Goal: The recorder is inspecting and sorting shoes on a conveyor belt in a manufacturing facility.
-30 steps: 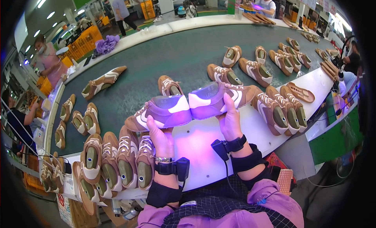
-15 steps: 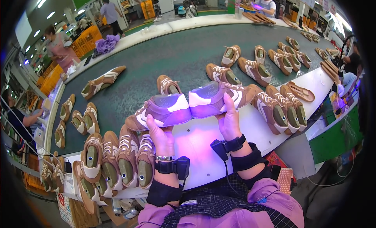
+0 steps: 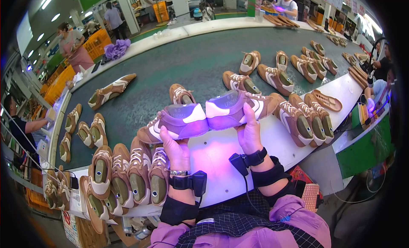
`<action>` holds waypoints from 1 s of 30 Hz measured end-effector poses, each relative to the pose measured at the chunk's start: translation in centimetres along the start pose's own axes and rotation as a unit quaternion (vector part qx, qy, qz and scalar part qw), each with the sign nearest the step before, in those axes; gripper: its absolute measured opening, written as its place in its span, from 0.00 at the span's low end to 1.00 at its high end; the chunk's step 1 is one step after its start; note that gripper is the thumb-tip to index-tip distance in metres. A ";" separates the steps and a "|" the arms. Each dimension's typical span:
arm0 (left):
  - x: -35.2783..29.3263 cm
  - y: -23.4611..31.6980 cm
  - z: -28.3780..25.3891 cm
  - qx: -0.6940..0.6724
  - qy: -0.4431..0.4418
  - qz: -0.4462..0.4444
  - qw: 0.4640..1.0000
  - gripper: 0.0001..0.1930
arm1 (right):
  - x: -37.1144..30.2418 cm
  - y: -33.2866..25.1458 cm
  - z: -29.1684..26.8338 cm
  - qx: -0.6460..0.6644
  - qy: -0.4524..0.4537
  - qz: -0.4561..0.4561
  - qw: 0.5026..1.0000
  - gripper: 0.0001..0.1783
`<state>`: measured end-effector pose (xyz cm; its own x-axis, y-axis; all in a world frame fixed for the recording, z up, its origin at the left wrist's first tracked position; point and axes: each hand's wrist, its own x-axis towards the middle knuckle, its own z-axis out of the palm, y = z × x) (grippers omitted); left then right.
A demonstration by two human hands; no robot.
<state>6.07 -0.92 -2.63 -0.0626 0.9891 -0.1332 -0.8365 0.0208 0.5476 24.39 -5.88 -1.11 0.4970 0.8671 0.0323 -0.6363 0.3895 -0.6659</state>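
Two brown sneakers with white stripes and white heel patches are held up heel to heel under purple light. My left hand (image 3: 176, 151) is closed around the left sneaker (image 3: 170, 127), thumb along its near side, toe pointing left. Around the right sneaker (image 3: 226, 116) my right hand (image 3: 250, 133) is closed, its thumb pressed upright on the side and the toe pointing right. The heels touch at the middle, and both shoes have a dark form inside. Most of my fingers are hidden beneath the shoes. Just behind them another sneaker (image 3: 180, 94) stands on the belt.
A row of sneakers (image 3: 138, 175) lines the white ledge (image 3: 213, 173) at left; several more (image 3: 300, 120) stand at right beside a brown sole (image 3: 326, 100). Across the green belt (image 3: 170, 56) are scattered shoes. Co-workers (image 3: 73, 47) stand beyond, near orange crates (image 3: 97, 43).
My hands and the two sneakers stay almost still, heels together. At the far left, a co-worker in a pink apron has shifted to the right and stands more upright.
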 end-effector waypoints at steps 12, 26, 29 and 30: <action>0.2 -0.3 -0.4 0.034 -0.036 -0.038 0.998 0.24 | 0.4 -1.2 -1.0 -0.073 -0.015 0.020 0.997 0.25; 4.8 5.0 2.3 -0.143 -0.082 -0.027 0.986 0.22 | 1.2 0.5 -2.5 0.094 -0.160 0.131 0.974 0.26; 9.5 8.9 3.8 -0.192 -0.032 -0.083 0.977 0.22 | 1.6 0.1 -3.1 0.088 -0.164 0.161 0.969 0.24; 10.9 10.2 3.8 -0.197 -0.024 -0.101 0.975 0.22 | 1.5 -0.1 -3.3 0.081 -0.168 0.159 0.969 0.23</action>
<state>-1.08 10.66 4.65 0.1424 0.9767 -0.1607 -0.9741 0.1671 0.1524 27.12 -5.64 -3.49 0.0572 0.9930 0.1031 -0.8234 0.1053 -0.5576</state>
